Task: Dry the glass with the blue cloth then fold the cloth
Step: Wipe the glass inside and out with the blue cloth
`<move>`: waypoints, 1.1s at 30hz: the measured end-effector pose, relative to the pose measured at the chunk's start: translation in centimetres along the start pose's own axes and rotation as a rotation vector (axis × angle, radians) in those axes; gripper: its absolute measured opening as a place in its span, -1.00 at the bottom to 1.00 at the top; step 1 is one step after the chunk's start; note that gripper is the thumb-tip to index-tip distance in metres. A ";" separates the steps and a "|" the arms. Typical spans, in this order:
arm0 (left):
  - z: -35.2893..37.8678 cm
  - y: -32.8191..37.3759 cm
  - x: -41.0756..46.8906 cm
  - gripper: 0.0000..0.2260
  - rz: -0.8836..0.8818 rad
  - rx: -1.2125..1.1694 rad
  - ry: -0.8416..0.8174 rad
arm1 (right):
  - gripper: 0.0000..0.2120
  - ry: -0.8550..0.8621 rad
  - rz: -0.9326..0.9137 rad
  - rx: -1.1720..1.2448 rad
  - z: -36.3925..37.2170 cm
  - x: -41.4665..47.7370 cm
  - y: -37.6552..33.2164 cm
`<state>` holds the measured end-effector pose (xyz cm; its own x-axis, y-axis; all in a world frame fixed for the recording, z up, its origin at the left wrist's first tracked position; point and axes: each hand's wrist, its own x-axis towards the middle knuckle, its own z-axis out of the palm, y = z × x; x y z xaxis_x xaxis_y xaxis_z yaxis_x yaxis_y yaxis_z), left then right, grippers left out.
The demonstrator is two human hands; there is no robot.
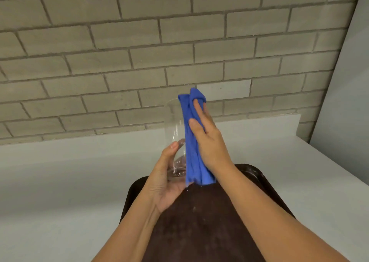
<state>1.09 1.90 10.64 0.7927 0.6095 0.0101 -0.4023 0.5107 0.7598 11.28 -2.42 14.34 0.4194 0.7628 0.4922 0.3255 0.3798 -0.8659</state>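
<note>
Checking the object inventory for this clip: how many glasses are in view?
1. The glass is held up over the brown tray by the left hand, the blue cloth pressed against it.

We record two bare forearms, no sleeves, watch or rings showing. Left hand [166, 179] and right hand [206, 140] are ungloved; fingernails short and unpainted.

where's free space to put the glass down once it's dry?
Bare white counter left of the brown tray, and right of it up to the wall. The strip along the brick wall is open. Crowded: tray middle, under the left hand, right hand, glass, blue cloth.
</note>
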 end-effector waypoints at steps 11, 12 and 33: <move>0.2 0.9 1.1 -0.65 -0.023 0.112 -0.055 | -0.58 -0.003 -0.084 -0.020 1.4 -4.3 1.8; 0.2 0.7 1.0 -0.65 -0.017 0.098 -0.060 | -0.57 -0.003 -0.089 -0.054 1.0 -3.4 1.6; 2.7 0.6 1.7 -0.32 0.308 1.106 0.229 | -0.64 0.218 0.483 0.897 -0.5 -4.7 2.7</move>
<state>3.45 1.58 12.91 0.5849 0.7679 0.2611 0.1437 -0.4150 0.8984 10.60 -5.23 9.74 0.5104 0.8599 0.0038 -0.6296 0.3767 -0.6795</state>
